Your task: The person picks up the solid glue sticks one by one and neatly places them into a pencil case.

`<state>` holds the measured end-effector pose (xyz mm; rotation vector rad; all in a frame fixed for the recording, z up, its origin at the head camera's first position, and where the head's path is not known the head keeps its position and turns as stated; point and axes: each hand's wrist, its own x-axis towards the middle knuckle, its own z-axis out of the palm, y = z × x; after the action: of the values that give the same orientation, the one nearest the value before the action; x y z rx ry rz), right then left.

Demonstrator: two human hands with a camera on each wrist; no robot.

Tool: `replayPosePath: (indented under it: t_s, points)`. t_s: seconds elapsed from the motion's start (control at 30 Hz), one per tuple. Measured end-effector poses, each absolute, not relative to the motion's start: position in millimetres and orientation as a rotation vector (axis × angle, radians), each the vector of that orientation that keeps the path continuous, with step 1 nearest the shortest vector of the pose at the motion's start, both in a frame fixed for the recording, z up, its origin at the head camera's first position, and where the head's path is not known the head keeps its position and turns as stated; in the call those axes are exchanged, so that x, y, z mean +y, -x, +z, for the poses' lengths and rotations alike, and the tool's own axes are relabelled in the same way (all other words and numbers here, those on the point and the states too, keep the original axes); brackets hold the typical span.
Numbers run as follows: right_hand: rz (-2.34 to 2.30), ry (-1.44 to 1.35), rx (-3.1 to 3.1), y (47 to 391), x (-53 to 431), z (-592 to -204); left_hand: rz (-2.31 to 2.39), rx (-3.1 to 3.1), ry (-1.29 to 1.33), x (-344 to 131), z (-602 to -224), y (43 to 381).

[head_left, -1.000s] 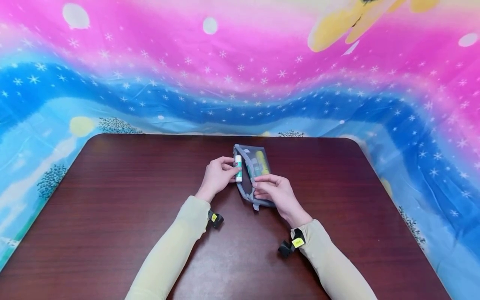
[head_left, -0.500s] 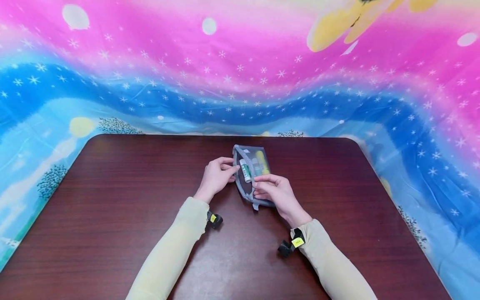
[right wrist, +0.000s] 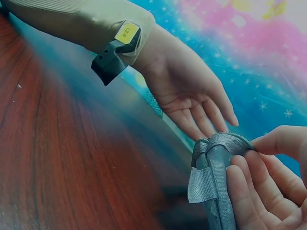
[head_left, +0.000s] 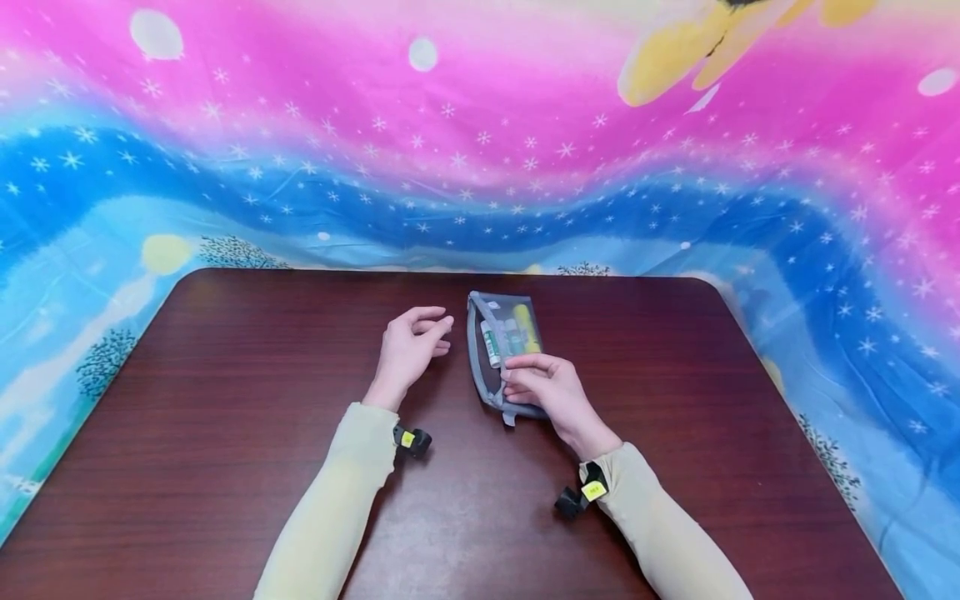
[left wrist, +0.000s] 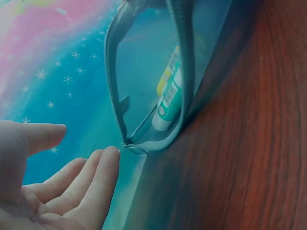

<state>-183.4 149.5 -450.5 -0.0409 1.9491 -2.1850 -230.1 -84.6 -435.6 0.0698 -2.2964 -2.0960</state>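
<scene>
A grey zippered mesh pouch (head_left: 476, 367) lies on the table with its mouth spread wide toward the left. Inside it rests a white and green glue stick (head_left: 490, 343), also visible through the mouth in the left wrist view. Beside the glue stick, a yellow object (head_left: 522, 318) shows through the mesh. My right hand (head_left: 553, 393) pinches the zippered edge near the front end between thumb and fingers. To the left of the pouch, my left hand (head_left: 408, 346) is apart from it, holding nothing, thumb and fingers spread in the left wrist view (left wrist: 72, 187).
The dark wood table (head_left: 300, 358) reaches back to a printed cloth backdrop (head_left: 450, 167) hanging behind and at both sides. A black strap-on camera (head_left: 412, 440) sits at the left wrist, another camera (head_left: 576, 498) at the right.
The left hand let go of the glue stick, which dropped into the pouch, and then moved left away from the mouth. The right hand keeps its pinch on the edge.
</scene>
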Motion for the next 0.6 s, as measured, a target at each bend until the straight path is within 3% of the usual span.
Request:
replayPosePath:
  t_s: [0.6]
  points:
    - [-1.821,0.215,2.03,182.4,144.6,-450.2,-2.081,-2.195,0.012,-96.2,-423.4,229.6]
